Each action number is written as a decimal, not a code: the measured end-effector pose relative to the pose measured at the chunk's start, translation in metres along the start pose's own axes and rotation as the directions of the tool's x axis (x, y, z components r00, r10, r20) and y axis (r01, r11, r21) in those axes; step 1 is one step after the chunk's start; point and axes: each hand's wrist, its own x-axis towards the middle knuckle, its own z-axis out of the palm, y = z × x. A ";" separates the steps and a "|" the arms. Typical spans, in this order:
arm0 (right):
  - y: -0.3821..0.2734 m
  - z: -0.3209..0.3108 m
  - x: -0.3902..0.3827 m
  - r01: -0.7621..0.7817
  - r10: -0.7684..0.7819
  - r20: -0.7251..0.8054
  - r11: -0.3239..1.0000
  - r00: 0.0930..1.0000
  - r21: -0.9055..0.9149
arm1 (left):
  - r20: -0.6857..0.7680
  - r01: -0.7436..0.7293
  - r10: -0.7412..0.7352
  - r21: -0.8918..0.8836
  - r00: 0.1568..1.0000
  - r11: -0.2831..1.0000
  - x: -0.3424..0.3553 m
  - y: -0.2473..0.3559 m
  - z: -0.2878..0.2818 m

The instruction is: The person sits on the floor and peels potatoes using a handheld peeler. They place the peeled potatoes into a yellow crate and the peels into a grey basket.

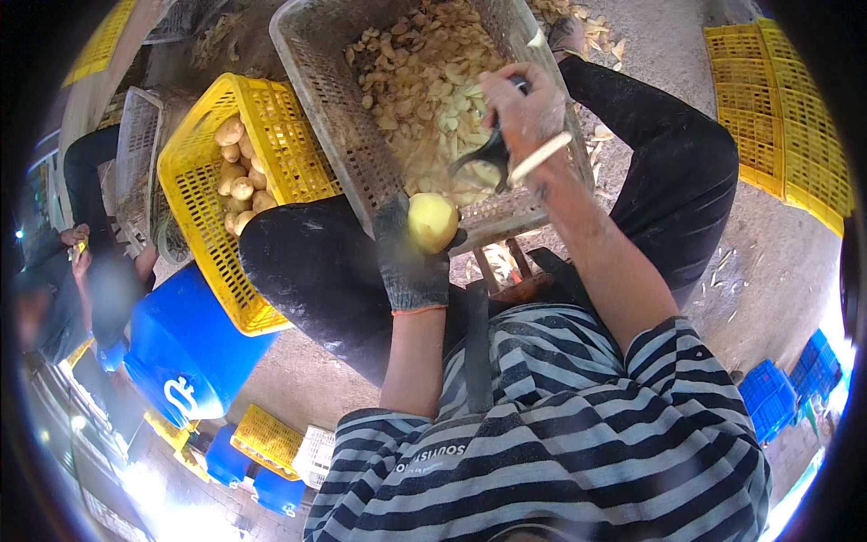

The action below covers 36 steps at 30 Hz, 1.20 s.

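One peeled potato (pixel 433 223), roundish, long axis unclear; peeler (pixel 493 150) pointing down-left

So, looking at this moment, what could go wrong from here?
The peeled potato may be slick and could slip from the gloved left hand, perhaps into the peelings in the grey crate. The dark peeler in the bare right hand might nick the left hand if a stroke overshoots.
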 end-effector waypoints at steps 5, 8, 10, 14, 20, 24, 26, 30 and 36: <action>-0.037 0.034 -0.039 0.086 -0.109 0.157 0.986 0.982 0.146 | 0.111 -0.245 0.268 -0.188 0.957 0.951 0.048 -0.022 0.003; -0.020 0.036 -0.026 0.018 -0.026 0.146 0.998 0.989 0.052 | -0.049 -0.471 0.473 0.049 0.880 0.881 0.025 -0.008 0.020; -0.011 0.035 -0.026 -0.045 0.037 0.161 0.998 0.986 0.049 | -0.094 -0.477 0.485 0.100 0.869 0.873 0.015 -0.006 0.018; -0.003 0.021 -0.001 0.134 -0.139 -0.009 0.971 0.990 -0.196 | -0.084 -0.519 0.569 0.320 0.818 0.793 0.009 -0.007 0.006; -0.016 -0.010 0.015 0.176 -0.187 -0.107 0.979 0.976 -0.108 | 0.084 -0.172 0.171 0.006 0.982 0.985 0.005 -0.004 -0.007; -0.025 0.015 -0.038 0.009 -0.019 0.049 0.982 0.999 0.186 | 0.121 0.107 -0.091 -0.137 0.988 0.985 0.004 0.006 0.003; -0.017 0.027 -0.044 -0.034 0.015 0.102 0.982 0.995 0.188 | 0.206 0.048 -0.027 -0.101 0.978 0.994 0.013 -0.004 -0.004; -0.007 0.033 -0.027 -0.173 0.141 0.196 0.972 0.970 0.161 | 0.355 -0.128 0.103 0.050 0.929 0.991 0.022 -0.009 -0.017; 0.032 -0.006 0.046 -0.159 0.137 -0.166 0.979 0.977 -0.128 | 0.317 -0.248 0.167 0.237 0.934 0.939 -0.001 -0.002 0.004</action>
